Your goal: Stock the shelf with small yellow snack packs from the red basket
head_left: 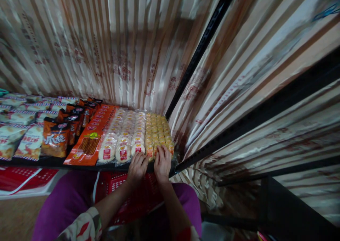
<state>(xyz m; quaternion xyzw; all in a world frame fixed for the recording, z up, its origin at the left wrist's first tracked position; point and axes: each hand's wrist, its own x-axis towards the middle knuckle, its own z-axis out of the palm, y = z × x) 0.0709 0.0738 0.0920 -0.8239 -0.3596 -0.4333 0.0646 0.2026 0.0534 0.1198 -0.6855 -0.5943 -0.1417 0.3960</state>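
My left hand (137, 167) and my right hand (162, 163) rest side by side at the front edge of a low black shelf (79, 164). Their fingers curl onto the nearest packs of small yellow round cakes (158, 129), which lie in rows at the shelf's right end. Whether the fingers grip a pack or only press on it I cannot make out. Rows of white round cakes with red labels (124, 138) lie just left of the yellow ones, touching my left hand's fingertips.
Orange snack packets (90, 141), dark orange bags (57, 138) and white packets (16, 134) fill the shelf to the left. A red plastic basket (127, 198) sits on my lap under my forearms. Striped cloth (106, 39) hangs behind; black shelf posts (196, 53) stand right.
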